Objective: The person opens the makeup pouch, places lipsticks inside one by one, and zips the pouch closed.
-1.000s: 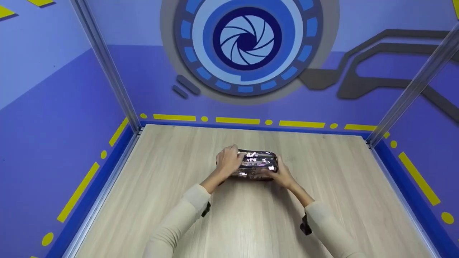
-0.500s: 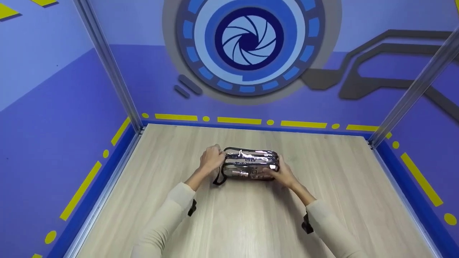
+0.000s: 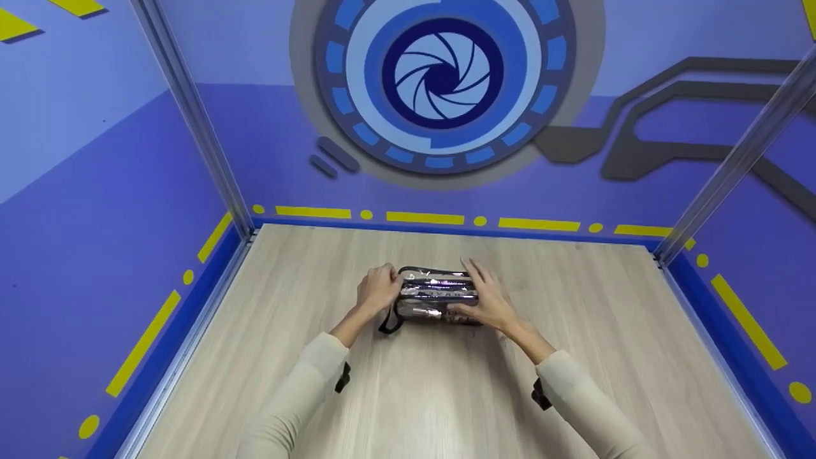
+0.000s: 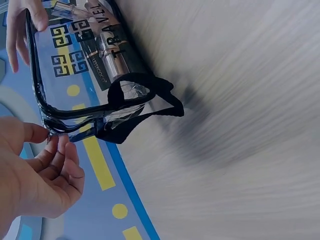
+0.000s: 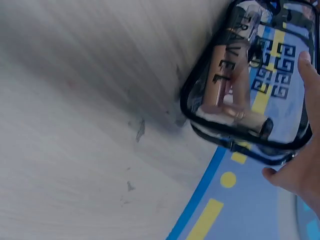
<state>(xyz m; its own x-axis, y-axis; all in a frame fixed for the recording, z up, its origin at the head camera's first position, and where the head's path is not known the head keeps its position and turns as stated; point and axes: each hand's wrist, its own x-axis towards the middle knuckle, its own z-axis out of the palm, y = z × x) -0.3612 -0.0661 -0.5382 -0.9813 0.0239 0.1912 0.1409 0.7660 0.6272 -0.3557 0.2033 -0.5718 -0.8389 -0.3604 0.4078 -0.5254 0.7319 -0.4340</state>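
A clear toiletry bag (image 3: 424, 310) with black piping stands on the table, between both hands. Its front bears the word TRAVEL and a black geometric pattern (image 4: 70, 49). Through the plastic I see several small cosmetic bottles and tubes (image 5: 216, 75). At the bag's left end, my left hand (image 3: 378, 287) pinches a tiny piece at the zipper corner, apparently the zipper pull, mostly hidden by the fingertips. A black strap loop (image 4: 142, 107) sticks out from that end. My right hand (image 3: 491, 299) holds the right end, thumb on the front and fingers across the top.
The wood-grain table (image 3: 421, 395) extends around the bag. Blue printed panels (image 3: 268, 146) with yellow marks enclose its back and sides, and metal posts (image 3: 197, 121) stand at the back corners. Dark wrist mounts (image 3: 540, 394) hang below both sleeves.
My left hand has moved left from over the bag to its left end, uncovering the strap loop. My right hand has shifted left, its fingers now spread over the top.
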